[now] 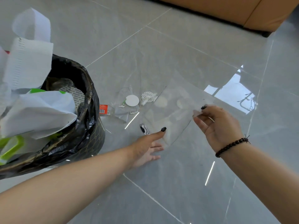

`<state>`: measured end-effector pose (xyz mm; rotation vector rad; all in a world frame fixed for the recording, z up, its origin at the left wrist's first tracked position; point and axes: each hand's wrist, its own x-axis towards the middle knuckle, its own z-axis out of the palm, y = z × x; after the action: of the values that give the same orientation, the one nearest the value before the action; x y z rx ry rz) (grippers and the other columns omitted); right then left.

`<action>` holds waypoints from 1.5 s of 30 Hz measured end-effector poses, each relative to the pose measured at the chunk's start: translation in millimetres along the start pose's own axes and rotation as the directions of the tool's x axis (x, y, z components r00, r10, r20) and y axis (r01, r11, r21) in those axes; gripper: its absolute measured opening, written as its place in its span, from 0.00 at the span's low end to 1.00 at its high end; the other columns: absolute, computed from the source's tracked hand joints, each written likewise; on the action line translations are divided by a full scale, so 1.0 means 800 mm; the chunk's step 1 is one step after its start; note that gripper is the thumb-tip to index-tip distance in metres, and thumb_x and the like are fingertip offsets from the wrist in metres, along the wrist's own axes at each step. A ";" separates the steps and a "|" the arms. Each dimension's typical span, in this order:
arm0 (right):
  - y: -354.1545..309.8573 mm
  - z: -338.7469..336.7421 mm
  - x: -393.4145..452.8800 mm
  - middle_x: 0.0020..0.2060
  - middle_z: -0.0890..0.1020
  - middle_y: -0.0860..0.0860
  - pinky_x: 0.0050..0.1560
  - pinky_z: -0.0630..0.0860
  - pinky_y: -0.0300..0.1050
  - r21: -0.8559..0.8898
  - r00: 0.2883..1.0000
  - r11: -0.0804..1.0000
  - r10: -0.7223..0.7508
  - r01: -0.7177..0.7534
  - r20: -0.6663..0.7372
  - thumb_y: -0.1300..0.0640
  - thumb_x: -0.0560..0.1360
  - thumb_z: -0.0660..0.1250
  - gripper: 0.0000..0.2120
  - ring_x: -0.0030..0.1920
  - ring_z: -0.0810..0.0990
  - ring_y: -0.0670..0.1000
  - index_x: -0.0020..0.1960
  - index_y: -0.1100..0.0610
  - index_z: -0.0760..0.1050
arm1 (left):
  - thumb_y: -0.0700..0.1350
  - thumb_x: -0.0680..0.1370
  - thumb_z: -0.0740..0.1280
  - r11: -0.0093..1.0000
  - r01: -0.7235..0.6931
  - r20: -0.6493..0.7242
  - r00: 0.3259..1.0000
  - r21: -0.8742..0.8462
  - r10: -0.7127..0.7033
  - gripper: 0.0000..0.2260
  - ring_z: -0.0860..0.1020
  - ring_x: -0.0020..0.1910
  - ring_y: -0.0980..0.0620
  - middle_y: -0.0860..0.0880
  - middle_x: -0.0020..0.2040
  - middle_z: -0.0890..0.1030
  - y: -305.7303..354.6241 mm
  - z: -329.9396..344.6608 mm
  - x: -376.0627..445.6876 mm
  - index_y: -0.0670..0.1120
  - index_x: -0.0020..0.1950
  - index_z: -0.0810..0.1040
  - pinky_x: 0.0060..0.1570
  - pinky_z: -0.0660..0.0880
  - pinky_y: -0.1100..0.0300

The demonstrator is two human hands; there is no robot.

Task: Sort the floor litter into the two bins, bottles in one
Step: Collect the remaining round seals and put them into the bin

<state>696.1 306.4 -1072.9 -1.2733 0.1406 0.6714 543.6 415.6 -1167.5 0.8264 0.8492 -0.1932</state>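
A large clear plastic sheet (176,101) hangs above the grey floor. My right hand (216,125) pinches its right corner between thumb and fingers. My left hand (148,147) reaches under the sheet's lower edge, fingers spread, thumb pointing forward; I cannot tell whether it touches the sheet. On the floor behind lie a white round disc (132,100), a foil seal with a cotton tuft (148,97), a red barcode label (103,109) and clear wrappers (120,110). A black-lined bin (87,126) stands at left, filled with white paper and green-edged packaging (37,110).
White foam strips (27,62) rise out of the bin at the far left. A tan sofa or cabinet base (226,10) runs along the top right. A small black-and-white scrap (143,129) lies near my left thumb. Only one bin is in view.
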 end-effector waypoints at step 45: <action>0.002 0.018 -0.077 0.47 0.73 0.56 0.40 0.75 0.34 -0.304 0.313 0.121 -0.602 0.945 0.734 0.66 0.70 0.69 0.06 0.38 0.76 0.45 0.45 0.58 0.80 | 0.48 0.77 0.66 0.938 -0.337 -0.126 0.937 -0.080 0.326 0.06 0.78 0.29 0.51 0.44 0.48 0.79 0.105 0.047 -0.188 0.46 0.49 0.75 0.32 0.77 0.60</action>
<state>642.1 295.8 -1041.9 -1.6226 -1.3457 -0.0764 504.6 422.0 -995.9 0.8783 0.8029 0.1943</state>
